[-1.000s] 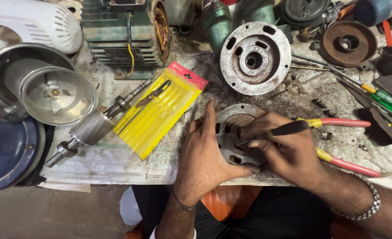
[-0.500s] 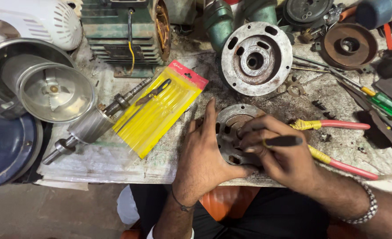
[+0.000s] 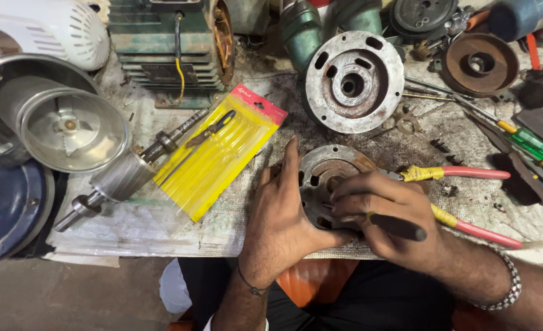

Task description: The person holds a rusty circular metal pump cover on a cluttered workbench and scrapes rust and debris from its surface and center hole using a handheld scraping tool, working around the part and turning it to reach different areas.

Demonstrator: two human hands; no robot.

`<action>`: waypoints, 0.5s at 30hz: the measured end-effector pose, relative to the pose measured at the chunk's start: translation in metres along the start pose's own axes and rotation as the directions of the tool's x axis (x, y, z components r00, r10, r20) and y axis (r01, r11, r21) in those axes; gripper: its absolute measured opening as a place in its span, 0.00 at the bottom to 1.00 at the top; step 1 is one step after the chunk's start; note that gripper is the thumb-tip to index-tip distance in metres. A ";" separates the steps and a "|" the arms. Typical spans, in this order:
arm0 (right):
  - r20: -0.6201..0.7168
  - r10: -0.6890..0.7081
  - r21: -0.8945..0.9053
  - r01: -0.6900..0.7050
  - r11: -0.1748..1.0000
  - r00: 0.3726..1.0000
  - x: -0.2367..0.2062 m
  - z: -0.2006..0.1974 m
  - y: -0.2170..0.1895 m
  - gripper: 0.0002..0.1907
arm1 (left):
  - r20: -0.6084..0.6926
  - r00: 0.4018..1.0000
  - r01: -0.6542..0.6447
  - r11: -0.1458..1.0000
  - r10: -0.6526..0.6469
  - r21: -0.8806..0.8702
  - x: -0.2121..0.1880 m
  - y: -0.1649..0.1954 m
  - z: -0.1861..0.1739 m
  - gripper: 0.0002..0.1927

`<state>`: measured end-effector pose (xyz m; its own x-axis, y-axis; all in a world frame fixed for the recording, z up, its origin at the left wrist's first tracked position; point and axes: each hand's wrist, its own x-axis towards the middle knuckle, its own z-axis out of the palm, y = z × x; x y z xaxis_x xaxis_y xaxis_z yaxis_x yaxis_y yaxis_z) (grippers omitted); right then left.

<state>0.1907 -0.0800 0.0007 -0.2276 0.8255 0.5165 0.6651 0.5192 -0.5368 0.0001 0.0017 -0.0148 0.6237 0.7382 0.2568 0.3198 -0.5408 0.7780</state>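
Worktop [image 3: 161,227]: a grimy cloth-covered surface crowded with motor parts; the person sits at its near edge, so the piece in hand lies just inside that edge, within reach of both hands.

Green motor body [image 3: 161,43]: stands at the far edge, left of centre, pushed back out of the working space.

Steel jar [image 3: 69,125]: lies on its side at the left edge, its mouth and blades facing the camera.

Large end plate [image 3: 352,83]: lies flat toward the far edge, right of centre, just beyond the plate being handled and apart from it.

Round metal plate [image 3: 323,178]: lies flat near the near edge, centre-right, partly hidden under both hands; flat on the worktop it stays steady under pressure.

Yellow tool packet [image 3: 219,153]: lies aslant left of the hands, 1 dark tool resting on it.

Rotor shaft [image 3: 121,175]: lies beside the packet, its long axis pointing toward the near-left corner.

Red-handled pliers [image 3: 467,202]: lie to the right of the plate, handles spread and pointing to the right edge.

Left hand [image 3: 283,214]: grip spread open, palm and fingers pressed on the plate's left rim, seemingly bracing it.

Right hand [image 3: 388,217]: grip curled closed around a dark tool handle [image 3: 400,227], fingertips over the plate's centre; the tool's tip is hidden.
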 end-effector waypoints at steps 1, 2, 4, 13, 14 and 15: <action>0.023 0.006 0.005 -0.007 1.000 1.000 0.000 -0.001 0.001 0.17 | -0.005 1.000 0.014 1.000 -0.014 0.004 -0.001 0.000 -0.001 0.78; 0.041 0.016 0.007 -0.017 1.000 0.999 0.000 -0.002 0.002 0.18 | -0.006 1.000 0.023 1.000 -0.023 0.007 0.000 0.000 0.000 0.78; 0.044 0.024 0.032 -0.025 0.999 0.999 -0.001 -0.003 0.004 0.17 | -0.013 1.000 0.019 1.000 -0.018 0.016 0.001 0.000 0.000 0.78; 0.013 0.050 0.108 -0.051 0.993 0.999 -0.013 -0.008 0.006 0.09 | -0.013 0.997 0.071 0.997 -0.070 0.035 -0.002 0.002 0.003 0.80; 0.016 0.049 0.096 -0.050 0.994 0.999 -0.013 -0.008 0.006 0.09 | -0.027 0.999 0.029 0.999 -0.028 0.030 -0.002 0.001 0.003 0.80; 0.018 0.048 0.081 -0.049 0.996 0.999 -0.013 -0.009 0.006 0.09 | -0.041 0.999 -0.016 1.000 0.017 0.024 -0.001 0.001 0.003 0.79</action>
<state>0.2043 -0.0897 -0.0038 -0.2082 0.8531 0.4785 0.6159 0.4944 -0.6134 0.0024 -0.0005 -0.0161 0.5989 0.7450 0.2936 0.3270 -0.5622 0.7596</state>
